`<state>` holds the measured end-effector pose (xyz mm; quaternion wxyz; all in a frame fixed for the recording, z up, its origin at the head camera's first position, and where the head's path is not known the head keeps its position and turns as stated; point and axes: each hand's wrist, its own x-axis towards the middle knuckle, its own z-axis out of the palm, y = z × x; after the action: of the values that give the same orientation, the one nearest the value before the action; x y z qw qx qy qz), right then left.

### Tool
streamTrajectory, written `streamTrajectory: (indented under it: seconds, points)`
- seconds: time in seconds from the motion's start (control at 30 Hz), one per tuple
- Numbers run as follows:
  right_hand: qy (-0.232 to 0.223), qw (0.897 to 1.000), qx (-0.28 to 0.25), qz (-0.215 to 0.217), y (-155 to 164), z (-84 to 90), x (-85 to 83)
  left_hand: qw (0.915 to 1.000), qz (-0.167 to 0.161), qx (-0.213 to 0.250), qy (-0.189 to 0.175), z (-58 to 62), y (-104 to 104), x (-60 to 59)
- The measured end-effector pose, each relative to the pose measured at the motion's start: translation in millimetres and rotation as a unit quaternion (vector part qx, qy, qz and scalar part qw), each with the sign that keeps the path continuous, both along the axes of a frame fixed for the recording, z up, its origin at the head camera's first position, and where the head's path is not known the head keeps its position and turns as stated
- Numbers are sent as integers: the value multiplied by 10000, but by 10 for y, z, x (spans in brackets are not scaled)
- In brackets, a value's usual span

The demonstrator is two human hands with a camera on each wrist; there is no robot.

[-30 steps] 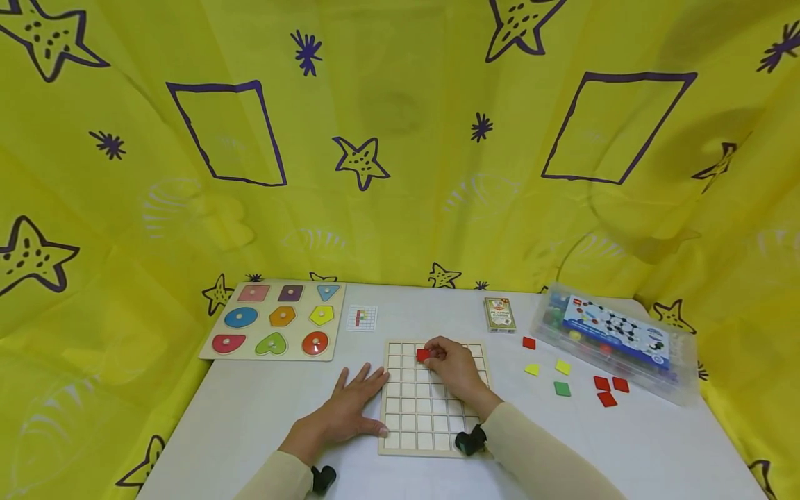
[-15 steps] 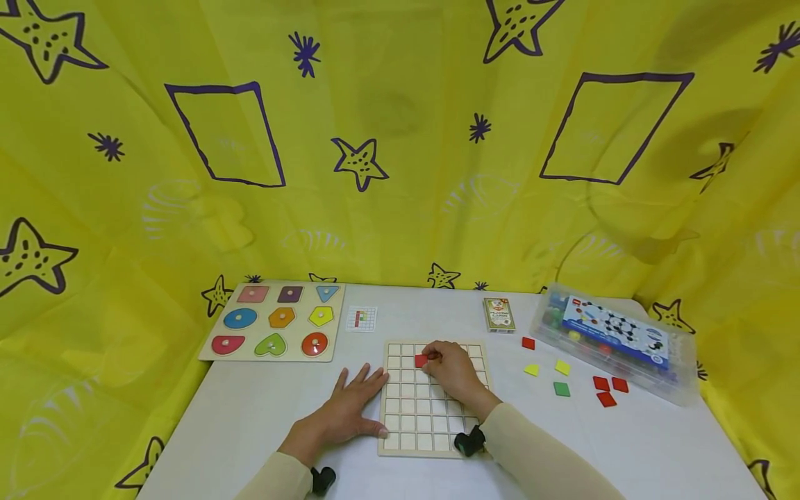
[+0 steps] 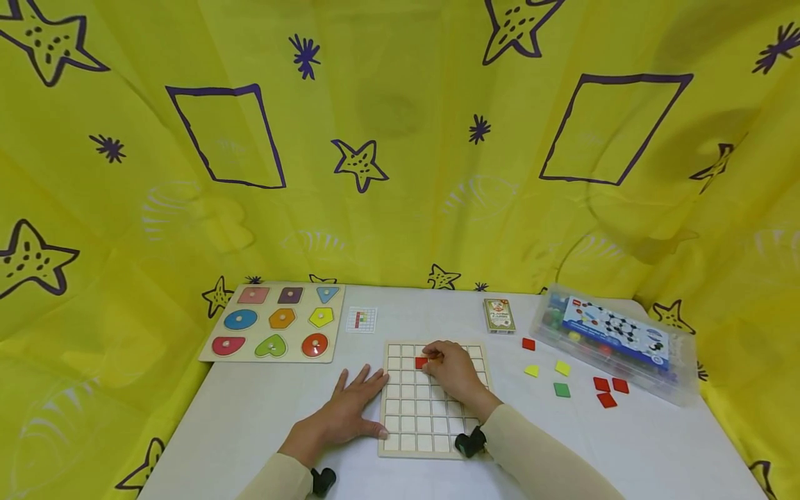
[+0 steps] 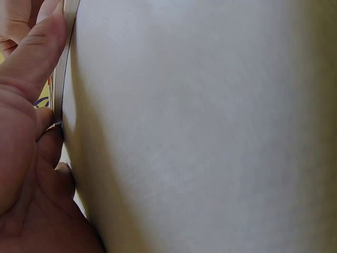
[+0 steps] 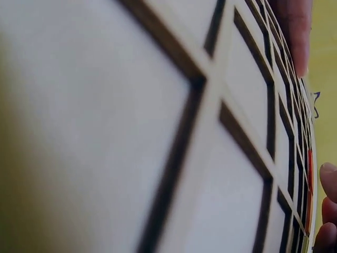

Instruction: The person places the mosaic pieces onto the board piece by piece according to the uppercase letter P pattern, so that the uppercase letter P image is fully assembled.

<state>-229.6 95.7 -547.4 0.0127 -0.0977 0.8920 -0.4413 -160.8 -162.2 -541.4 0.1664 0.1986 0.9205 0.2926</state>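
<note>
A wooden grid board (image 3: 400,457) lies on the table before me. My left hand (image 3: 342,413) rests flat beside it, fingers spread; the thumb and a fingertip touch its left edge. In the left wrist view, the thumb (image 4: 39,52) lies along the board's side. My right hand (image 3: 455,369) is over the upper part of the board, with curled thumb and fingers at the right side of a red square tile (image 3: 421,362). That tile lies level in a cell near the top. The right hand hides the cells beneath it.
To the right lie several loose red tiles (image 3: 606,400), a green tile (image 3: 562,389) and yellow pieces (image 3: 562,367). Behind them stand a card box (image 3: 499,316) and a clear plastic case (image 3: 615,340). At the left are a shape puzzle (image 3: 271,321) and a small pattern card (image 3: 362,319).
My right hand has brought the red tile slightly nearer to me, and it has settled from a raised position down into the grid. The left hand has stayed in place.
</note>
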Motion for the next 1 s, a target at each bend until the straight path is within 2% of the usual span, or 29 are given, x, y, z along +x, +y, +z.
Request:
streamTrajectory:
  seconds: [0.2,0.6,0.8,1.0]
  points:
    - [-155,9982,-552,-183,43,25,-15,10000,-28,11,25,-2,-3,1]
    - [-427,9900,-1292,-361,132,113,-37,10000,23,-30,0,8,9,6]
    - [-434,9883,-1394,-450,305,164,-19,10000,21,-27,-18,6,5,2]
    - [-402,9889,-1257,-689,633,225,5,9999,71,-25,-92,22,15,7]
